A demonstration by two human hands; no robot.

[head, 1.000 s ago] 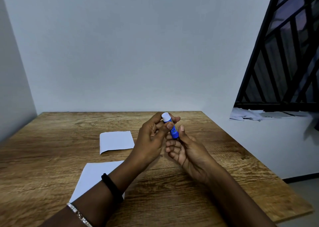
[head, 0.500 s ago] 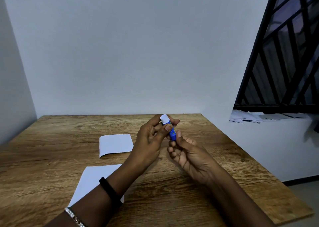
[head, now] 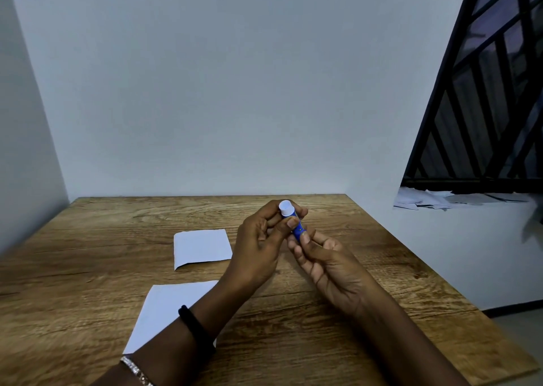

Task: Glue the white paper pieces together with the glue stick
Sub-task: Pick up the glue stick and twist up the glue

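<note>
A blue glue stick point(head: 295, 224), raised above the tabletop point(head: 88, 268), is pinched by left-hand fingers point(head: 289, 222) near its white cap point(head: 286, 207) and right-hand fingers point(head: 305, 238) at its base.

Two white paper pieces point(head: 202, 248) point(head: 164, 312), one glue stick point(head: 293, 222), two hands point(head: 258, 247) point(head: 332, 271).

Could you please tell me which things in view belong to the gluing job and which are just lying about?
Belong to the job:
- glue stick, held by the left hand and right hand, white cap on
- smaller white paper on the table
- larger white paper, nearer the person

Just lying about:
- loose papers on the window ledge
</note>
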